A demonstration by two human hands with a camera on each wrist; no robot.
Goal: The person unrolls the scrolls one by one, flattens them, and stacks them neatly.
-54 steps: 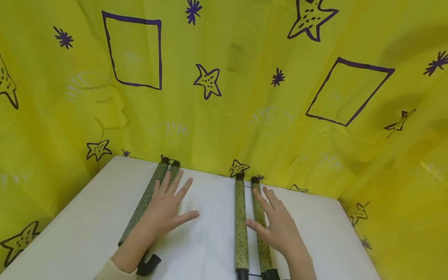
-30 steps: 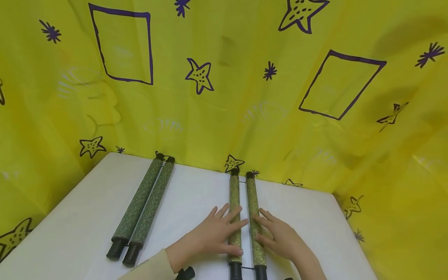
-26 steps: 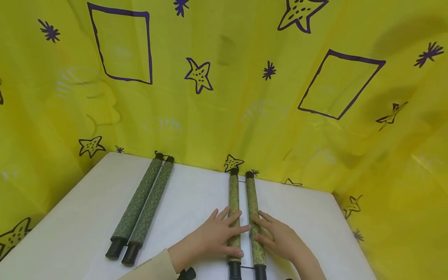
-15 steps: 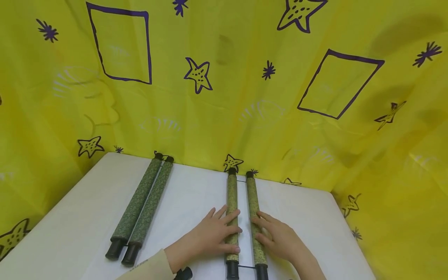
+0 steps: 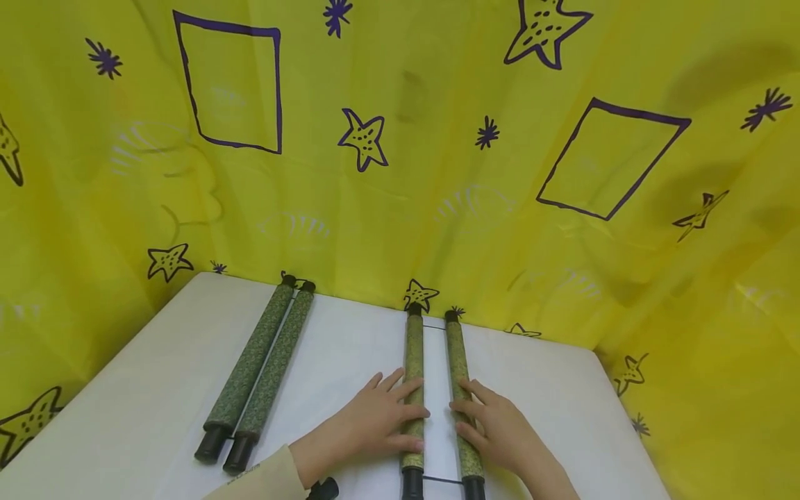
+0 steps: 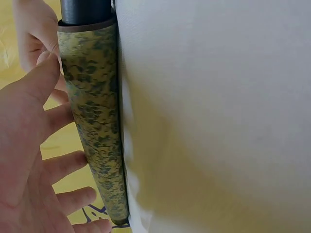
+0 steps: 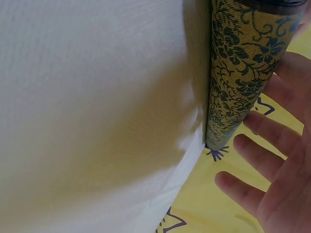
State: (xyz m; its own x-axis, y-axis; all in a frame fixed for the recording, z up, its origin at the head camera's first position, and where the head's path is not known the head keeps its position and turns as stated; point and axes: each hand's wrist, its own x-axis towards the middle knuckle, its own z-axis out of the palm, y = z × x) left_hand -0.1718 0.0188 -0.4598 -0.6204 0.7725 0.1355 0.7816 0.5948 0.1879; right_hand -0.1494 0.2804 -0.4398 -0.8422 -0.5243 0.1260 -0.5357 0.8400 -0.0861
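The spread-out left hand [image 5: 378, 419] touches the left yellow roll [image 5: 414, 347], and the spread-out right hand [image 5: 500, 420] touches the right yellow roll [image 5: 457, 351], near six o'clock, where both black ends are cut off. At seven o'clock from the left hand, a sleeve [image 5: 265, 479] partly hides a black thing [image 5: 326, 489], hard to make out.

Left hand [image 5: 380, 421] and right hand [image 5: 502, 425] spread their fingers [image 6: 77, 200].

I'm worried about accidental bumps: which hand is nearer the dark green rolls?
Left. The left hand lies across the nearer yellowish roll, to the right of the dark green rolls; the right hand is farther right, at the other yellowish roll.
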